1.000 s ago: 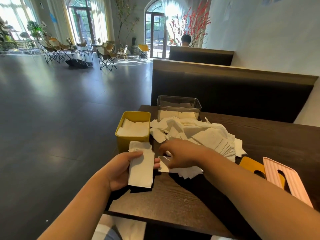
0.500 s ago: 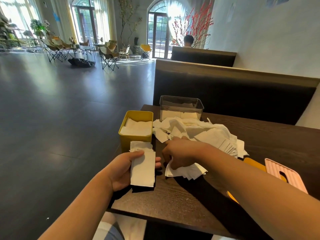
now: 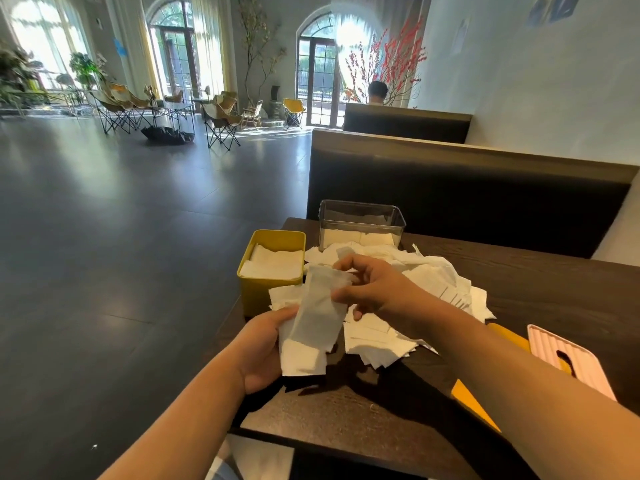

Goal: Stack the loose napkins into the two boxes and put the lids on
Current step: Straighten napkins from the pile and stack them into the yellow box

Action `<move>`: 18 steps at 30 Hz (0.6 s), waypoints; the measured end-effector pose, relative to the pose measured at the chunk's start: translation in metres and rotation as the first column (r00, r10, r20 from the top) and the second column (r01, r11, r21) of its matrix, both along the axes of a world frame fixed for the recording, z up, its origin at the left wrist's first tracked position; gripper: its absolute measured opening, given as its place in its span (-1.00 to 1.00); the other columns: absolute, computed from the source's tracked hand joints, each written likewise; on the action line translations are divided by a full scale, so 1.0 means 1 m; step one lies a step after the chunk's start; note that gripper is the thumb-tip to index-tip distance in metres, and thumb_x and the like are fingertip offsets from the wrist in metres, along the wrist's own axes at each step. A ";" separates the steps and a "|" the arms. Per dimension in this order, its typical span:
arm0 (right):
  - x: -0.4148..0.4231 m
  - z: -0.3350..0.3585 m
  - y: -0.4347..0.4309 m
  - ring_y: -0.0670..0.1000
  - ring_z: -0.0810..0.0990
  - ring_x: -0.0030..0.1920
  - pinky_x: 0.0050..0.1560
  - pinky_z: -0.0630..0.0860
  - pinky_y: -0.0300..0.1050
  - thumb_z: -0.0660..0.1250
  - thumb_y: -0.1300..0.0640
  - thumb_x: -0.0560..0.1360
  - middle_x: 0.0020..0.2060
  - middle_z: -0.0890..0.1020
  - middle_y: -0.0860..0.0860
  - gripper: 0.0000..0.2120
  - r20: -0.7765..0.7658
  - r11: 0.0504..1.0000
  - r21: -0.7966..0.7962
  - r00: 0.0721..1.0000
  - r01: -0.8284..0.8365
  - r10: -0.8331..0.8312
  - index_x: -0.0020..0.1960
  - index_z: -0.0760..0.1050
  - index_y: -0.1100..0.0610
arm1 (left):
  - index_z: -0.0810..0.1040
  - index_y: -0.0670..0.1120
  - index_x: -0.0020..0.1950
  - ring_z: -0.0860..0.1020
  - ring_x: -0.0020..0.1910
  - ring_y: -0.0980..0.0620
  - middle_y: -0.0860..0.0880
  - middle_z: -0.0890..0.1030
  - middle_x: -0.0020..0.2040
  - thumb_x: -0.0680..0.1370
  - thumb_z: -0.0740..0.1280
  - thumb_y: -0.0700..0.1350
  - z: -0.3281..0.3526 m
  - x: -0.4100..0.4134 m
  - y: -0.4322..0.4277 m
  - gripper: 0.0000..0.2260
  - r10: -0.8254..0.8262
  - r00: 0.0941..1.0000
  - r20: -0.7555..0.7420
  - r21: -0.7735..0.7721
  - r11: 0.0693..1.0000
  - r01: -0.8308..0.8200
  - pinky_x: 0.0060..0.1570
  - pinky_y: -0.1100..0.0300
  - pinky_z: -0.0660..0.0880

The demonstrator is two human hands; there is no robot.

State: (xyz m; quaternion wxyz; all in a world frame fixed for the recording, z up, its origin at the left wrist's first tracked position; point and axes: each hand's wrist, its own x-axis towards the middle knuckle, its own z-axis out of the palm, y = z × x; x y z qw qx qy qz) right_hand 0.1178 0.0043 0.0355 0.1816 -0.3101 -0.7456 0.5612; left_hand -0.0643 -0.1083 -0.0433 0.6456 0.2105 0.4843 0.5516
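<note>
A heap of loose white napkins [image 3: 429, 282] lies on the dark wooden table [image 3: 540, 289]. My left hand [image 3: 263, 348] holds a small stack of napkins [image 3: 304, 355] near the table's left edge. My right hand [image 3: 374, 285] pinches one napkin [image 3: 320, 306] and holds it over that stack. A yellow box [image 3: 263, 292] at the left has napkins in it. Behind the heap stands a clear box [image 3: 362, 220] with napkins at its bottom. A pink slotted lid [image 3: 568, 358] lies on a yellow lid [image 3: 471, 400] at the right.
A dark bench back [image 3: 450, 188] runs right behind the table. The table's left edge drops to a dark open floor [image 3: 121, 254]. Folding chairs [image 3: 221, 123] stand far off by the windows, and a person [image 3: 377, 93] sits in the booth beyond.
My right hand has lifted off the heap with a single napkin and brought it left over the stack in my left hand. The left hand has barely moved.
</note>
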 end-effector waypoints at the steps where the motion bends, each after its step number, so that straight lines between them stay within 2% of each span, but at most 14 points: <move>1: 0.000 0.002 -0.004 0.05 0.68 -0.08 -0.16 0.62 -0.20 0.49 0.23 0.54 0.18 0.61 0.11 -0.71 -0.022 0.998 -0.063 1.000 -0.010 0.009 0.21 0.53 0.08 | 0.50 -0.03 0.46 0.64 0.26 -0.26 -0.24 0.67 0.27 0.67 0.26 0.04 -0.002 0.003 0.002 -0.63 -0.010 0.999 0.043 0.025 1.000 0.009 0.28 -0.21 0.56; 3: -0.001 0.003 -0.013 0.00 0.69 -0.15 -0.25 0.57 -0.28 0.48 0.23 0.56 0.13 0.61 0.08 -0.74 0.000 0.994 -0.108 1.000 -0.025 0.025 0.19 0.53 0.04 | 0.50 0.00 0.48 0.59 0.34 -0.29 -0.27 0.63 0.33 0.65 0.28 0.06 0.000 0.008 0.004 -0.59 -0.030 0.993 0.111 0.054 0.998 0.024 0.40 -0.27 0.48; 4: -0.003 0.000 -0.016 -0.01 0.67 -0.14 -0.27 0.55 -0.32 0.48 0.20 0.56 0.09 0.60 0.04 -0.75 0.055 0.998 -0.053 0.998 -0.016 0.019 0.17 0.53 0.00 | 0.51 0.01 0.48 0.58 0.34 -0.30 -0.28 0.63 0.33 0.64 0.28 0.06 0.000 0.008 0.004 -0.59 -0.051 0.989 0.141 0.066 0.997 0.042 0.41 -0.30 0.46; 7: -0.013 -0.013 -0.018 -0.05 0.64 -0.04 -0.18 0.61 -0.33 0.49 0.11 0.58 0.07 0.61 -0.05 -0.75 0.182 0.981 0.191 0.981 0.024 -0.059 0.19 0.53 -0.09 | 0.53 0.06 0.48 0.51 0.41 -0.38 -0.31 0.57 0.40 0.65 0.24 0.20 -0.001 0.007 0.006 -0.55 -0.106 0.950 0.294 0.052 0.994 0.095 0.32 -0.39 0.46; 9: -0.015 -0.021 -0.016 -0.04 0.67 -0.04 -0.14 0.65 -0.28 0.49 0.06 0.58 0.09 0.61 -0.06 -0.74 0.182 0.957 0.284 0.976 0.065 -0.120 0.20 0.51 -0.12 | 0.55 0.10 0.46 0.45 0.46 -0.43 -0.31 0.49 0.48 0.62 0.18 0.40 0.000 0.008 0.004 -0.44 -0.170 0.925 0.340 0.055 0.985 0.161 0.23 -0.45 0.43; 11: -0.011 -0.023 -0.012 -0.07 0.67 -0.03 -0.16 0.65 -0.27 0.49 0.04 0.58 0.12 0.62 -0.08 -0.72 0.156 0.929 0.353 0.973 0.108 -0.172 0.21 0.48 -0.13 | 0.62 0.04 0.41 0.50 0.41 -0.41 -0.31 0.51 0.47 0.57 0.20 0.45 0.006 0.012 0.002 -0.36 -0.173 0.929 0.327 0.046 0.985 0.168 0.16 -0.42 0.46; 13: 0.000 -0.023 -0.007 -0.11 0.63 0.03 -0.10 0.60 -0.27 0.48 0.00 0.58 0.14 0.59 -0.14 -0.70 0.135 0.895 0.422 0.966 0.145 -0.220 0.24 0.46 -0.14 | 0.70 -0.06 0.31 0.61 0.31 -0.32 -0.29 0.60 0.38 0.59 0.28 0.31 0.010 0.016 0.004 -0.46 -0.157 0.961 0.227 0.033 0.988 0.153 0.13 -0.33 0.55; 15: 0.020 -0.027 -0.002 -0.13 0.58 0.08 0.04 0.59 -0.19 0.45 -0.05 0.58 0.14 0.56 -0.17 -0.73 0.200 0.838 0.537 0.950 0.099 -0.240 0.23 0.46 -0.16 | 0.65 -0.15 0.33 0.63 0.31 -0.26 -0.26 0.65 0.32 0.63 0.33 0.12 0.012 0.018 0.005 -0.57 -0.093 0.983 0.158 -0.016 0.995 0.097 0.22 -0.33 0.55; 18: 0.057 -0.036 0.004 -0.13 0.49 0.24 0.25 0.55 -0.10 0.41 -0.13 0.57 0.25 0.49 -0.18 -0.66 0.485 0.697 0.678 0.854 -0.231 -0.188 0.31 0.50 -0.14 | 0.46 -0.15 0.42 0.66 0.26 -0.27 -0.27 0.69 0.24 0.71 0.25 -0.07 0.015 0.017 0.010 -0.69 -0.006 0.997 0.079 -0.076 0.997 0.012 0.33 -0.33 0.50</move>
